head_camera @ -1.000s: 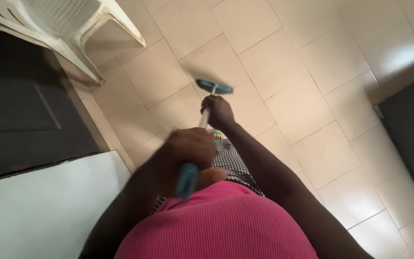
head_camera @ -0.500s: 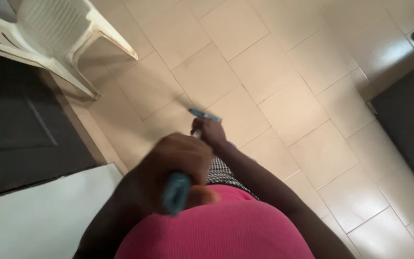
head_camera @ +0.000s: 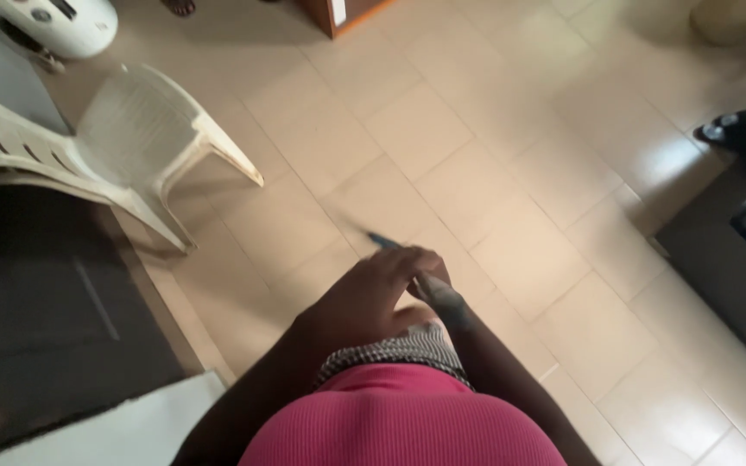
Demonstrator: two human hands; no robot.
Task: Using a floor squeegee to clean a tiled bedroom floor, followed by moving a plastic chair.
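A blue broom head (head_camera: 382, 241) peeks out on the beige tiled floor (head_camera: 511, 173), just beyond my hands. My left hand (head_camera: 371, 295) is closed over the top of the broom's handle, which it hides. My right hand (head_camera: 439, 293) grips the handle lower down, partly covered by the left hand, its forearm running back to the lower right. Below the hands I see my pink ribbed top (head_camera: 407, 423) and a strip of black-and-white checked cloth (head_camera: 395, 349).
A white plastic chair (head_camera: 153, 142) stands at the left. Under it a dark mat (head_camera: 36, 319) meets a white surface (head_camera: 123, 431). A white appliance (head_camera: 53, 22) and a wooden furniture corner (head_camera: 338, 10) sit at the top. Dark furniture (head_camera: 718, 259) and a dark shoe (head_camera: 736, 129) lie at the right.
The broom head has been drawn in towards my body and is now mostly hidden. My hands have come closer together. The camera has tilted up, showing more of the room.
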